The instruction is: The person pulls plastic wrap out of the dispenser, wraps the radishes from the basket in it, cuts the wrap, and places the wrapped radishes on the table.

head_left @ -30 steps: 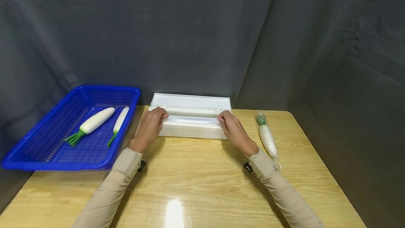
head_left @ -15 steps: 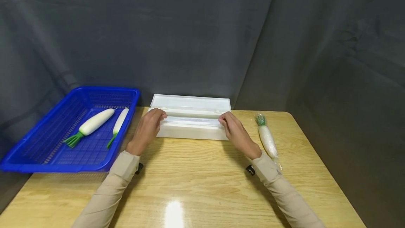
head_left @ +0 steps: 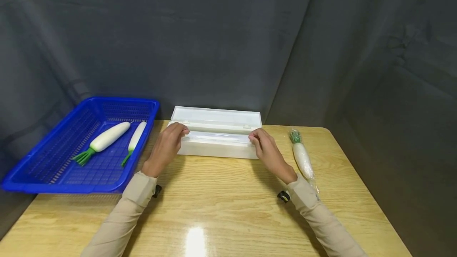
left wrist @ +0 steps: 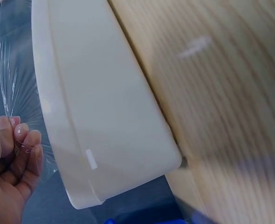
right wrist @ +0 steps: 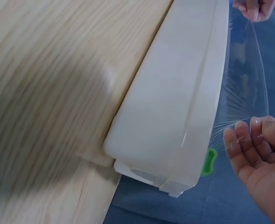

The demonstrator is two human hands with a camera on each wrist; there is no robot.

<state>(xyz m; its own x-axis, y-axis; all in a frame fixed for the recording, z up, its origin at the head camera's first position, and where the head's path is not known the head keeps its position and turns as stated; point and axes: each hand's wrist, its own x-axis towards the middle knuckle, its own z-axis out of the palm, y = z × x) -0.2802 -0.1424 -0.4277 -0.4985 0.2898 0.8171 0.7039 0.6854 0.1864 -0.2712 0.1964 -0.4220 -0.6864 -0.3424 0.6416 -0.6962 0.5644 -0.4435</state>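
Observation:
A white plastic wrap dispenser box (head_left: pixel 217 150) stands at the back of the table, its lid (head_left: pixel 216 117) tipped back. Clear plastic wrap (left wrist: pixel 17 79) stretches above the box between both hands. My left hand (head_left: pixel 167 146) pinches one corner of the film at the box's left end. At the right end, my right hand (head_left: pixel 269 150) pinches the other corner between thumb and fingers, as the right wrist view shows. Part of a green piece (right wrist: pixel 209 162) shows behind the box's right end.
A blue plastic basket (head_left: pixel 71 188) at the left holds two white radishes (head_left: pixel 110 136) with green tops. On the right lies a radish wrapped in film (head_left: pixel 302 158). Dark cloth (head_left: pixel 228 43) hangs behind the wooden table (head_left: pixel 228 205).
Both hands have stayed on the film at the box, shifting only slightly. The right hand has moved a little to the right. Basket and radishes stay in place.

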